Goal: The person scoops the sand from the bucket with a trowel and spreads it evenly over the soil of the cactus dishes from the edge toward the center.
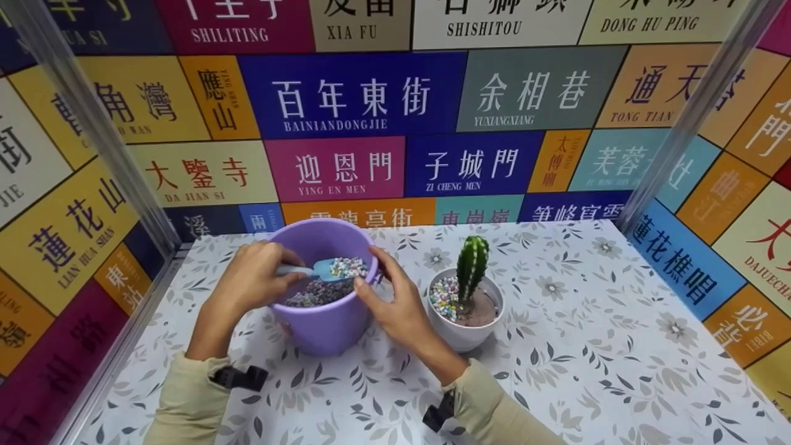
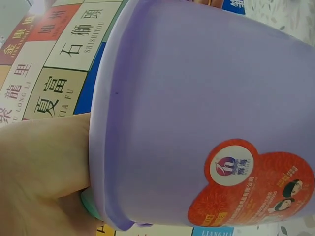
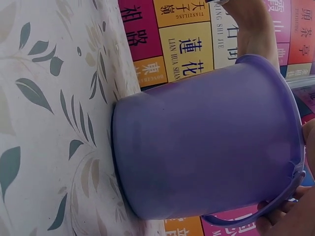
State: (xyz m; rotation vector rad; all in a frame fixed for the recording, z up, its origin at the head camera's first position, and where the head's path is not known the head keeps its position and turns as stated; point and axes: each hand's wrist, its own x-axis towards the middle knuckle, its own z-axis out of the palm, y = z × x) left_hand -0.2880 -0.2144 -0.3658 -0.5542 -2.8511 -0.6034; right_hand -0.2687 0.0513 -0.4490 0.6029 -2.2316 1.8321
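Head view looks down from above; both wrist views press close against the purple bucket (image 1: 321,290) sideways

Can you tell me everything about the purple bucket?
The purple bucket is smooth, plain plastic, standing upright on the flowery tablecloth, left of the white cactus pot. It has a rolled rim, a thin handle hanging down its side, and a red sticker on its wall. Inside lie small coloured pebbles. The right hand holds its rim, while the left hand dips a light blue scoop, loaded with pebbles, into it.
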